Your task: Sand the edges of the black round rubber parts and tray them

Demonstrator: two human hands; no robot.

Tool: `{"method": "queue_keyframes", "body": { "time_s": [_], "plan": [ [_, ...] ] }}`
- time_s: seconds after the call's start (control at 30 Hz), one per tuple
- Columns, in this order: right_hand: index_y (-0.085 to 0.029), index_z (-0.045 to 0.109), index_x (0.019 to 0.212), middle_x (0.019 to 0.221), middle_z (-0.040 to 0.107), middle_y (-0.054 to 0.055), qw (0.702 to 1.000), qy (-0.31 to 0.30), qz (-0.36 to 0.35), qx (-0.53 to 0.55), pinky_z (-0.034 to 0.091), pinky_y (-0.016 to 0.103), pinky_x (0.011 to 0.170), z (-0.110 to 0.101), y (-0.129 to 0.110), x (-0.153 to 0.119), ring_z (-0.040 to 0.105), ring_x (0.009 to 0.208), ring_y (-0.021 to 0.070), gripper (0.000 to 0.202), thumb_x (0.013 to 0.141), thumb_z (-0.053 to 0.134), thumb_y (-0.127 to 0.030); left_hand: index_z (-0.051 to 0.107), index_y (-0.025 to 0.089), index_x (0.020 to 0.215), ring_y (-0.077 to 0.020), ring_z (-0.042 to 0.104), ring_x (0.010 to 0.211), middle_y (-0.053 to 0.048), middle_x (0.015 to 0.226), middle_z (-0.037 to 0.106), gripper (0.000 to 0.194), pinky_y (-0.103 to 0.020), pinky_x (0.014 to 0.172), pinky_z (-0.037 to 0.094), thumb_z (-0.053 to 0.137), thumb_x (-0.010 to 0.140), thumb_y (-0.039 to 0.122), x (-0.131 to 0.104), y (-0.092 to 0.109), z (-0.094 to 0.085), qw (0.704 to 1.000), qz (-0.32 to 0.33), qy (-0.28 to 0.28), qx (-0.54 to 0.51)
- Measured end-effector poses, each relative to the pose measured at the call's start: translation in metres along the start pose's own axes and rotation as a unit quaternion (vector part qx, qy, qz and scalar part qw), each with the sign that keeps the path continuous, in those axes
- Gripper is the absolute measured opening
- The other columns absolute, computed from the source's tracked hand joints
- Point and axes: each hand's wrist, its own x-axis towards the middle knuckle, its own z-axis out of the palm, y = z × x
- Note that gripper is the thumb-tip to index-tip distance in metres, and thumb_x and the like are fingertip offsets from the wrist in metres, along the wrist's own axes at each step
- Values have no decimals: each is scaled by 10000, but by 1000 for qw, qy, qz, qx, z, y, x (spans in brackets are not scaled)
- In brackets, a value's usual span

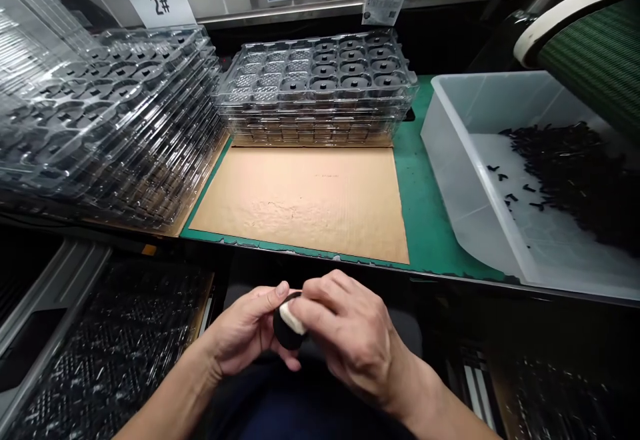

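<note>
In the lower middle of the head view, my left hand is closed around the edge of a round black part. My right hand pinches a small white pad, perhaps cloth or sponge, and holds it against the part's face. Both hands are above my lap, in front of the bench edge. Beyond them a sheet of brown cardboard lies on the green bench top. Behind it is a stack of clear plastic trays; the top one has round black parts in its right-hand pockets.
On the left rises a taller stack of clear trays beside a "2#" sign. To the right, a translucent bin contains a heap of small black pieces. A green belt overhangs it. More trays sit low at left.
</note>
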Motion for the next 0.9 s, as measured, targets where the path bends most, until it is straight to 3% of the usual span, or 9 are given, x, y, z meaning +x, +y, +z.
{"method": "queue_keyframes", "body": {
  "time_s": [0.07, 0.1, 0.2, 0.27, 0.37, 0.47, 0.6, 0.7, 0.9],
  "plan": [
    [-171, 687, 1131, 1070, 648, 85, 999, 9, -30, -12, 438, 357, 812, 0, 1, 2, 560, 900, 228, 321, 1153, 372, -227, 814, 110, 922, -204, 706, 650, -103, 770, 731, 421, -349, 579, 656, 726, 917, 521, 2, -2, 1, 999, 4, -13, -36],
    [-166, 683, 1115, 1063, 651, 83, 999, 38, -8, -10, 439, 358, 831, 2, 2, 3, 568, 914, 229, 296, 1144, 395, -229, 817, 133, 993, -218, 730, 731, -112, 860, 759, 372, -359, 644, 666, 757, 903, 489, 3, -3, 2, 998, 30, -7, -53],
    [-167, 644, 959, 859, 620, 30, 974, 103, 190, 64, 423, 292, 705, 9, 4, 3, 546, 754, 177, 224, 1089, 492, -268, 784, 242, 1200, -210, 729, 987, -88, 1132, 768, 399, -310, 872, 625, 874, 818, 314, 4, -1, 7, 984, 154, 57, -69],
    [-183, 590, 842, 733, 546, -12, 933, 64, 317, 160, 361, 257, 574, 14, 5, 2, 472, 637, 146, 280, 1058, 505, -340, 781, 275, 1213, -197, 720, 1028, -66, 1135, 768, 475, -266, 920, 586, 918, 759, 248, 4, 0, 10, 972, 210, 92, -51],
    [-192, 545, 779, 699, 504, -27, 897, -6, 377, 232, 314, 245, 532, 16, 6, 0, 429, 616, 136, 332, 1034, 499, -399, 794, 299, 1182, -213, 711, 1049, -58, 1103, 775, 475, -281, 931, 575, 936, 731, 253, 3, 0, 9, 965, 238, 109, -31],
    [-191, 532, 803, 733, 521, -22, 933, 36, 323, 152, 322, 268, 595, 16, 7, 0, 443, 651, 143, 284, 1038, 504, -349, 801, 299, 1187, -193, 685, 1055, -60, 1168, 762, 478, -234, 899, 557, 941, 730, 314, 2, 1, 4, 970, 209, 123, 0],
    [-184, 587, 923, 862, 563, 18, 981, 55, 174, 65, 364, 316, 743, 15, 10, -2, 490, 787, 183, 205, 1076, 452, -208, 786, 219, 1242, -196, 666, 1009, -105, 1156, 752, 492, -243, 839, 574, 867, 814, 446, 1, 2, -5, 987, 118, 96, 53],
    [-181, 641, 1059, 938, 589, 46, 992, 15, 119, 49, 385, 340, 775, 16, 12, -5, 501, 832, 208, 216, 1114, 432, -183, 786, 154, 1224, -189, 672, 829, -131, 1047, 754, 480, -292, 693, 619, 803, 869, 477, 1, 0, -9, 995, 74, 48, 47],
    [-155, 656, 1065, 945, 575, 71, 996, -18, 80, 34, 401, 339, 743, 21, 13, -8, 488, 833, 219, 284, 1148, 390, -214, 806, 97, 967, -177, 689, 575, -100, 740, 733, 438, -264, 489, 602, 753, 898, 526, 5, -17, -20, 999, 1, 43, -20]
  ]
}}
